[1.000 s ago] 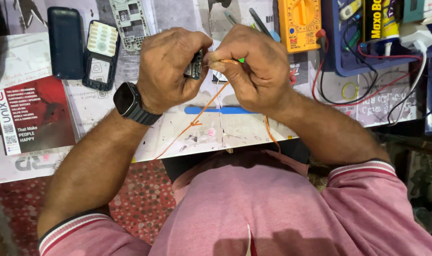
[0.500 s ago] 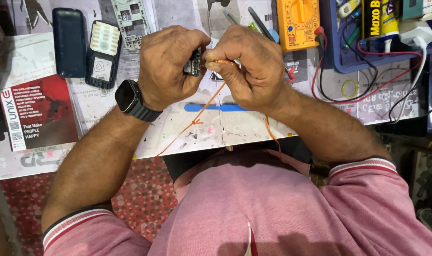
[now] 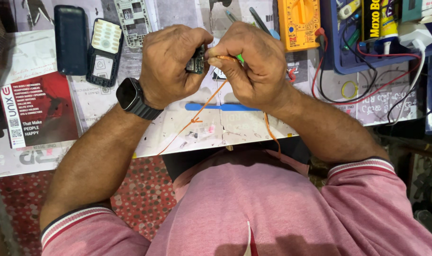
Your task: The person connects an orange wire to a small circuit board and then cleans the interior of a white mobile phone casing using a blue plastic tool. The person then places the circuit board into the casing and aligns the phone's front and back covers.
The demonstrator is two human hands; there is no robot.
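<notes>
My left hand, with a black watch on the wrist, is closed around a small dark circuit board held above the table. My right hand presses against it from the right, pinching a thin tool with a green tip. A thin orange wire hangs from between the hands down across the paper-covered table. Most of the board is hidden by my fingers.
A dark phone back cover, a phone frame with keypad and a bare circuit board lie at the back left. A yellow multimeter with red and black leads, a blue tray, a blue pry tool and a red leaflet are nearby.
Both hands stay pressed together on the small board with only slight shifts. The orange wire hangs much as before.
</notes>
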